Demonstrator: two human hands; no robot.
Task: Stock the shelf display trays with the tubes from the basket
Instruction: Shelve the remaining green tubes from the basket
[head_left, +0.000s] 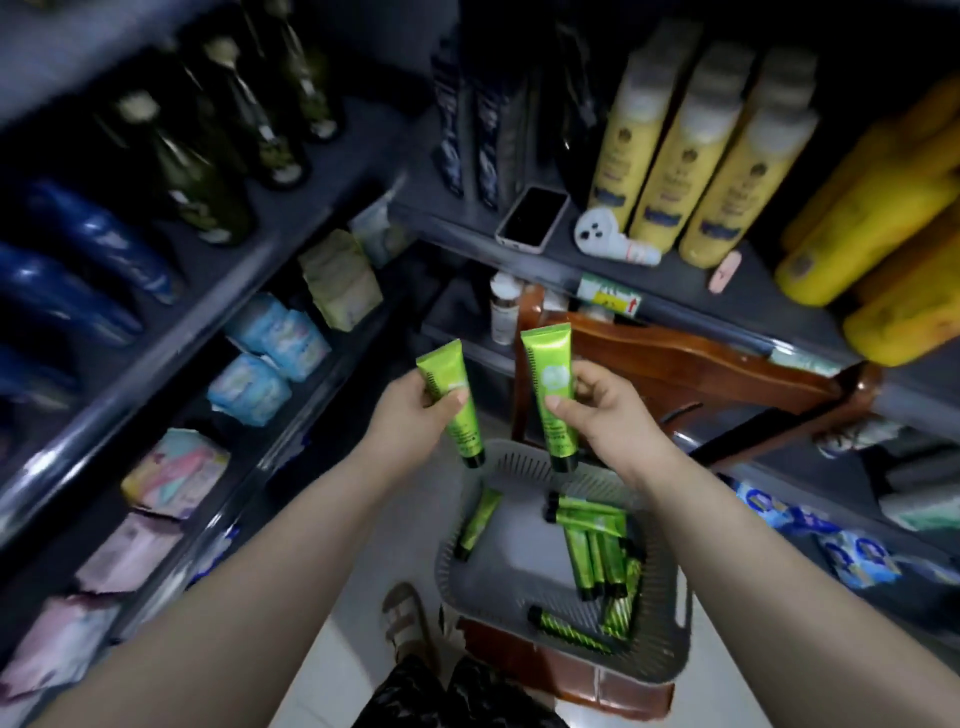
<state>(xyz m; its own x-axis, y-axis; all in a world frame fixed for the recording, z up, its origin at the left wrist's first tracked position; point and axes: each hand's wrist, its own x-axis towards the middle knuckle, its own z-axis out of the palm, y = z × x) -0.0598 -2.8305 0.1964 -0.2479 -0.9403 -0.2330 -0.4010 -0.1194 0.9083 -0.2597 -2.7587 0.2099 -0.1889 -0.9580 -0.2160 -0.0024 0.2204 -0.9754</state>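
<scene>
Above the grey basket (670, 613), my left hand (410, 410) grips one green tube (451, 402) and my right hand (602, 410) pinches a second green tube (549, 387), both crimped end up, caps down. More tubes (597, 551) lie loose in the basket below.

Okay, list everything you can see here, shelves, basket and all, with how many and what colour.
held tubes: two, green with black caps, above the basket
loose tubes: several, green, lying in the basket
basket: one, grey, below the hands
phone: one, dark screen, right shelf
yellow bottles: three, white caps, standing right of the phone
glass bottles: several, dark green, upper left shelf, blurred
soft packs: several, light blue and pink, lower left shelves
wooden chair: one, brown, behind the basket
left hand: grips one tube
right hand: grips the other
</scene>
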